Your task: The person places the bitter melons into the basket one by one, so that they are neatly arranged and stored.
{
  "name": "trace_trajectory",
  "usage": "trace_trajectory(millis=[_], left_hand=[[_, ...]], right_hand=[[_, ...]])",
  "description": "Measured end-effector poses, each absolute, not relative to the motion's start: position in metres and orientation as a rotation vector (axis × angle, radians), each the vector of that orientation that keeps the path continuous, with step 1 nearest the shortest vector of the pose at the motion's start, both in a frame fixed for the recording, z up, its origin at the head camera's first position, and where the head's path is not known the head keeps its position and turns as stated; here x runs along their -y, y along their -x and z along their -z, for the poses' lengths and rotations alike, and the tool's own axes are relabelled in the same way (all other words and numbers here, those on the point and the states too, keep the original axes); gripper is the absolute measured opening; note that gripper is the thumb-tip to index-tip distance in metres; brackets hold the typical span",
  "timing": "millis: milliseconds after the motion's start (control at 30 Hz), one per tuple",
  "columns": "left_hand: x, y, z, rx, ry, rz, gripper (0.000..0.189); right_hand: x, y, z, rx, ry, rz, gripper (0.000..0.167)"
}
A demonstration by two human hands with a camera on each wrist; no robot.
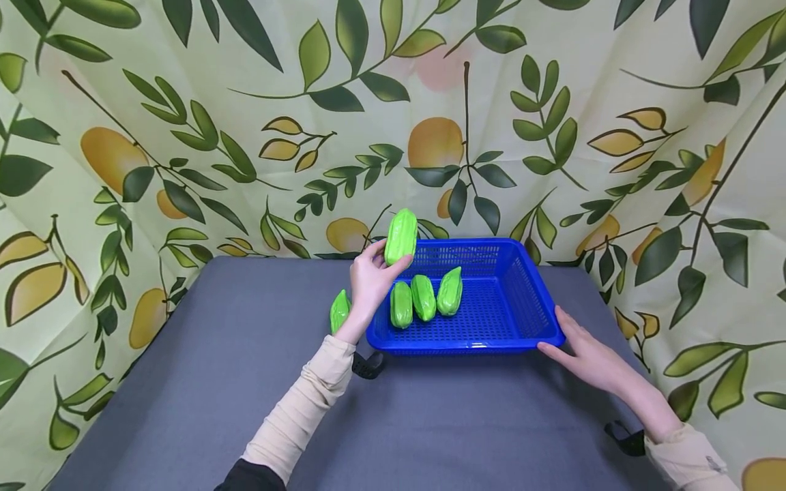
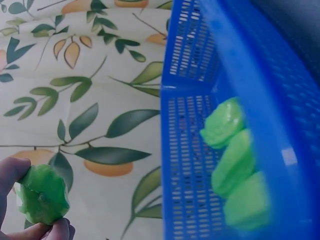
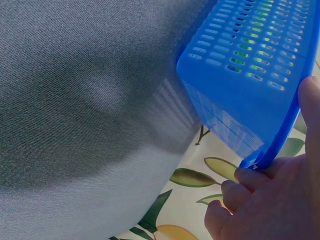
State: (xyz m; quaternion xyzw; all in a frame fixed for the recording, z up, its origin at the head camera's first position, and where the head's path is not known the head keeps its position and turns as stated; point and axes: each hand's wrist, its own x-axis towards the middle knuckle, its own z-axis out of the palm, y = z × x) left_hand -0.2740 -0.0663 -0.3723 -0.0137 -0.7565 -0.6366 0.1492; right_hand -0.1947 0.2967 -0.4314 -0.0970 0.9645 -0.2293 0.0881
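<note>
In the head view my left hand (image 1: 370,278) pinches a bright green ribbed fruit (image 1: 401,237) between thumb and fingers, above the back left of a blue plastic basket (image 1: 491,346). The left wrist view shows this fruit (image 2: 43,194) end-on, with a scalloped outline and a small stub. Three similar green fruits (image 1: 450,292) lie side by side in the left part of the basket. One more green fruit (image 1: 340,311) sits outside on the left, partly hidden by my left wrist. My right hand (image 1: 586,356) holds the basket's front right corner, thumb in front, fingers at the side rim.
A grey cloth-covered table (image 1: 264,300) lies under the basket. Behind it and at the sides hangs a curtain (image 1: 381,129) printed with leaves and orange fruit. The basket has slotted walls and a raised rim. Black straps (image 1: 368,366) circle both wrists.
</note>
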Motion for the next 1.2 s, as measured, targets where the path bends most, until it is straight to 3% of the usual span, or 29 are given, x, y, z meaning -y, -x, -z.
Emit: trace_trajectory(millis=[1200], left_hand=[[0.012, 0.321, 0.357, 2.365, 0.264, 1.694, 0.054]], right_hand=[[-0.297, 0.196, 0.432, -2.88, 0.279, 0.679, 0.097]])
